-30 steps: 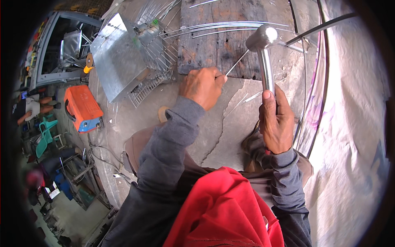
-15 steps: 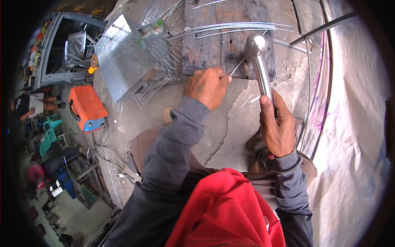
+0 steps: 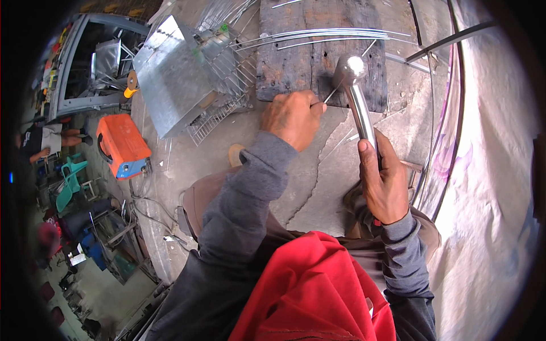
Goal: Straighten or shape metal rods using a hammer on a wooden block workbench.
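My left hand (image 3: 293, 120) is closed on a thin metal rod (image 3: 331, 96), pinched between thumb and forefinger. The rod slants up and right over the near part of a scorched wooden board (image 3: 278, 74). My right hand (image 3: 387, 184) wraps round the handle of a shiny metal hammer (image 3: 358, 105) with a rounded head. That head hangs over the rod and hides its middle; whether they touch I cannot tell. Across the board, beyond the hammer, lie several loose straight rods (image 3: 327, 35).
A sheet-metal box (image 3: 173, 85) and a wire grid (image 3: 213, 119) stand left of the board. Further left are an orange and blue machine (image 3: 123, 146) with cables and a yellow angle grinder (image 3: 131, 84). A pale sheet (image 3: 483, 170) hangs at right; another person (image 3: 48, 139) is at far left.
The hammer head has come slightly down and nearer to me over the rod. My left hand keeps its pinch on the rod. The whole view has shifted a little.
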{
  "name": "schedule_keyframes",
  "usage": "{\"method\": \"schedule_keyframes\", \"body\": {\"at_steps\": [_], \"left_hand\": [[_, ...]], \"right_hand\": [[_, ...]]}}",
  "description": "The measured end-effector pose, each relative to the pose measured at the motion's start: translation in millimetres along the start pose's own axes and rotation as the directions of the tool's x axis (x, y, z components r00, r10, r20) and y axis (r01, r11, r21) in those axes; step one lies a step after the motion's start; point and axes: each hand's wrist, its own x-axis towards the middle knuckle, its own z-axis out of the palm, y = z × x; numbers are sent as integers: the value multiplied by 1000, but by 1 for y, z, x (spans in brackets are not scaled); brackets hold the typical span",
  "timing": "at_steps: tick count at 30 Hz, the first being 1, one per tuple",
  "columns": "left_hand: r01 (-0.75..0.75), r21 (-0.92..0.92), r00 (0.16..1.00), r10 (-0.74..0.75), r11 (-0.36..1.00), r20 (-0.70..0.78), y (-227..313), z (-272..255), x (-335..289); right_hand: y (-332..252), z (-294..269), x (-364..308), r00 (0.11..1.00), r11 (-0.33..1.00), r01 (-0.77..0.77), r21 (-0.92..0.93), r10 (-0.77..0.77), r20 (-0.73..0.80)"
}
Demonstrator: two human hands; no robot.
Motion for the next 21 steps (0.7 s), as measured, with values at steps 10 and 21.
{"method": "schedule_keyframes", "body": {"at_steps": [10, 21], "left_hand": [[8, -49, 989, -1, 999, 145, -6, -22, -11], [-54, -112, 997, 48, 992, -53, -6, 2, -2]], "right_hand": [[7, -3, 4, 1000, 1000, 6, 23, -5, -29], [-3, -2, 0, 999, 992, 17, 124, -12, -40]]}}
